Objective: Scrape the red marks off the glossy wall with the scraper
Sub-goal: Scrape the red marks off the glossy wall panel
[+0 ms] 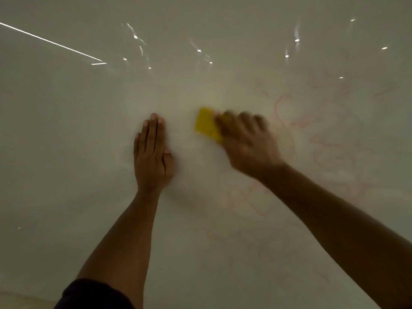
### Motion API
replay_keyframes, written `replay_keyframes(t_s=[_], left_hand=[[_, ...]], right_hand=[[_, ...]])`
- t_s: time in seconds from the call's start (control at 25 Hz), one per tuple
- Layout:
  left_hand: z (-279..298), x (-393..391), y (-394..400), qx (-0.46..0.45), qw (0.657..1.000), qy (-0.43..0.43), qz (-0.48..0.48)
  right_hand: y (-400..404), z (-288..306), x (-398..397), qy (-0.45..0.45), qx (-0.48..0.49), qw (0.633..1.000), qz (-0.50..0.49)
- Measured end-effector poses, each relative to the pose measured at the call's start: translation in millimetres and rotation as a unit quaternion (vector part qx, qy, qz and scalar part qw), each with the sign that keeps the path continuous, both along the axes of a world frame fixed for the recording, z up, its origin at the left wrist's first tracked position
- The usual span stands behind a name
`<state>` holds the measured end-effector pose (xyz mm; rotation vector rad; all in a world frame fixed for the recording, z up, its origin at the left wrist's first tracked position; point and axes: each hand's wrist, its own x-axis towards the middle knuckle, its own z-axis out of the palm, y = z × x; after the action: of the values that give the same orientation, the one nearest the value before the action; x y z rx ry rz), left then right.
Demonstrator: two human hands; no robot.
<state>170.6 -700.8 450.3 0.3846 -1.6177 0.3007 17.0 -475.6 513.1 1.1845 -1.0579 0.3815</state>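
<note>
Right hand (247,141) is blurred w/ motion, fingers curled over the back of a small flat yellow plastic scraper (207,126); the grip looks wrapped round the tool, though blur hides exactly how the thumb sits. Scraper lies against the glossy pale cream wall (89,130), its free edge pointing left, just beside the left hand (153,157) but not touching it. Left hand is flat on the wall, fingers straight and pressed together, thumb tucked alongside, holding nothing; prob. bracing the body. Faint red scribbled marks (289,117) spread right of and below the right hand, a looping one near the knuckles, fainter ones lower down approx. under the right forearm. Area around the scraper and between the hands looks mostly free of red, so my guess is the job is partway through, w/ plenty left on the right side. To do this step well: keep the blade at a low angle to the wall so it lifts the marks rather than chattering or gouging the gloss; press evenly across the whole edge, not one corner; use short overlapping strokes and work steadily rightward into the marked zone. Keep the left palm planted for balance, but clear of the stroke path. Light is dim and reflections glare, so check each patch from an angle before moving on.
</note>
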Motion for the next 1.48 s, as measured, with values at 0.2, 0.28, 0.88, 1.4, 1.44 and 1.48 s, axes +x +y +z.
replay_keyframes(t_s=[0.2, 0.28, 0.88, 1.4, 1.44, 1.48], left_hand=[[-7, 1, 1, 0.003, 1.0, 0.006, 0.006], [-8, 0, 1, -0.002, 1.0, 0.012, 0.011], [27, -7, 13, -0.094, 0.993, -0.072, 0.017], [102, -58, 70, -0.066, 0.998, -0.004, 0.003], [107, -61, 74, -0.067, 0.998, -0.005, -0.004], [113, -65, 79, -0.067, 0.998, -0.004, -0.009]], right_hand=[[6, -116, -12, 0.234, 0.349, 0.907, 0.022], [12, -99, -20, 0.212, 0.293, 0.931, 0.044], [40, 26, -28, -0.034, -0.072, 0.997, -0.009], [90, 103, -65, 0.118, -0.099, 0.979, -0.136], [100, 113, -72, 0.055, -0.158, 0.975, -0.149], [106, 119, -74, -0.041, -0.224, 0.964, -0.135]])
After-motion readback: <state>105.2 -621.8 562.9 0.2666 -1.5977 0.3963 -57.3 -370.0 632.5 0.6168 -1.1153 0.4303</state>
